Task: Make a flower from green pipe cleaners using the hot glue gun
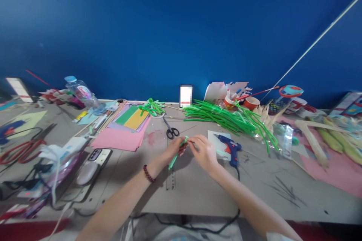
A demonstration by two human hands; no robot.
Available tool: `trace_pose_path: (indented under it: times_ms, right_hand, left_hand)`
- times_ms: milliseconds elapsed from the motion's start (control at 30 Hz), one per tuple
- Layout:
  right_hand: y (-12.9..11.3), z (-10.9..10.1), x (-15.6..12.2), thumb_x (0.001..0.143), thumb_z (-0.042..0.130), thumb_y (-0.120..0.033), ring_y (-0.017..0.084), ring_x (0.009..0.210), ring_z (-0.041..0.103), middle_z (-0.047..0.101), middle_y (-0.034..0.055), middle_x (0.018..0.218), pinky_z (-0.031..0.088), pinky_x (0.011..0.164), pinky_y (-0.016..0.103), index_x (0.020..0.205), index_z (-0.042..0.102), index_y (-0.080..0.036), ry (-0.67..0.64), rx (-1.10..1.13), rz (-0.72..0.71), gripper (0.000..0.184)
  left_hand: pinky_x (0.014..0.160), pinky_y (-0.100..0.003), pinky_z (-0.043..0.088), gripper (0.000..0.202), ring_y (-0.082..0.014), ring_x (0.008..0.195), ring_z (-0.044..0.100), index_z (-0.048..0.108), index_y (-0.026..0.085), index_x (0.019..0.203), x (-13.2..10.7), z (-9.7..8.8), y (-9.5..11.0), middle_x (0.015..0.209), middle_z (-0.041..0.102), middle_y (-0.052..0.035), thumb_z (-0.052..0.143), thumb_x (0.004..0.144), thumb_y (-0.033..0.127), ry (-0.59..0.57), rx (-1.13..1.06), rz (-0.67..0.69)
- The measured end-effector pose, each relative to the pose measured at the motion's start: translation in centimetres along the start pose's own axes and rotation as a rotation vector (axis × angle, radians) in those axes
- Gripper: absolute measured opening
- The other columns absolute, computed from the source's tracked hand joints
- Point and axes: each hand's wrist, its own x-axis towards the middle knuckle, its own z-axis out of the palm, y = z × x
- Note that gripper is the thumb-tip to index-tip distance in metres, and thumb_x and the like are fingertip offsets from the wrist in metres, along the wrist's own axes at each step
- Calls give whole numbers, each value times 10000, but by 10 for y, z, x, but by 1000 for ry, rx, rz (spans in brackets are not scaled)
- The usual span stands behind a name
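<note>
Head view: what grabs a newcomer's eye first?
At table centre, the left hand and right hand pinch a pale green strip. A bright heap of green stems sprawls behind them to the right, a blue glue gun beside the right hand. A deep blue wall fills the upper half.

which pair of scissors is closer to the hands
The small black-handled scissors, just beyond the left hand holding a green pipe cleaner; the larger red-handled scissors lie far off to the left.
</note>
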Motion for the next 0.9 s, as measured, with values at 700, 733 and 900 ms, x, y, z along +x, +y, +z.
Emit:
trace_pose_path:
  times_ms: [700,733,900]
  right_hand:
    - [6,-17,17,857,539,-380,191,839,587,652,84,947,460,764,328,1034,683,-202,-447,627,304,289]
    - [6,-18,18,847,550,-393,194,845,588,654,86,956,460,770,332,1034,683,-199,-450,646,324,301]
    - [7,-19,19,746,645,-456,179,782,583,670,61,836,459,724,304,983,702,-162,-476,823,501,382]
  left_hand:
    - [444,-244,152,408,-74,460,165,403,186,635,-9,-15,17,550,260,57,439,823,546,-460,-111,-177]
    - [438,-240,152,436,-72,456,167,398,186,640,-9,-15,16,549,255,61,441,815,583,-482,-132,-181]
    - [421,-230,154,529,-57,434,186,385,175,610,-8,-13,9,534,260,60,388,812,664,-499,-174,-159]
